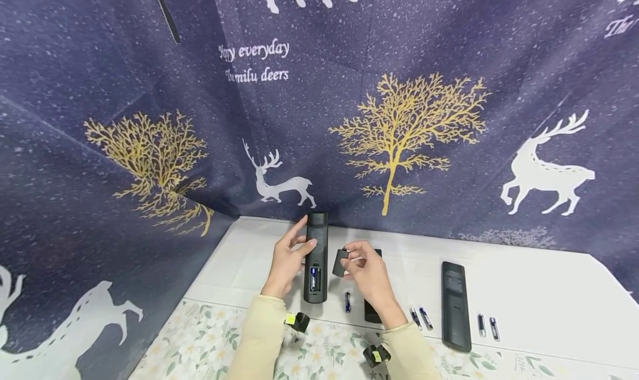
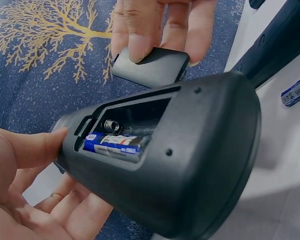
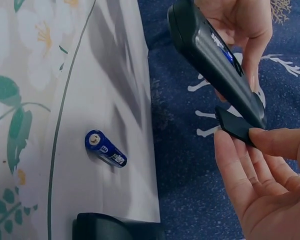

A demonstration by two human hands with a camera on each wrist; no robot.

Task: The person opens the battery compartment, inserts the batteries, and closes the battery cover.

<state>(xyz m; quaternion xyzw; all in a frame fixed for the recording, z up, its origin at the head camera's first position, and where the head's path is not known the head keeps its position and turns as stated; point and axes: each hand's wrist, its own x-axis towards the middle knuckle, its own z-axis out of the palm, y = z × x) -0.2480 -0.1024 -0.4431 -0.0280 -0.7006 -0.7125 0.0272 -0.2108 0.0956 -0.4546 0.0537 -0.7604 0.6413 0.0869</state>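
Observation:
My left hand grips a black remote control with its back side towards me. Its battery compartment is uncovered. One blue-and-silver battery lies inside, and beside it a bare slot shows a metal spring. Just right of the remote, my right hand pinches the small black battery cover between thumb and fingers. In the left wrist view the cover is held close beside the compartment, not over it. A loose battery lies on the table below, between the two hands.
A second black remote lies partly hidden behind my right hand. Farther right lies a third remote, with a pair of batteries on its left and another pair on its right. A patterned cloth hangs behind the white table.

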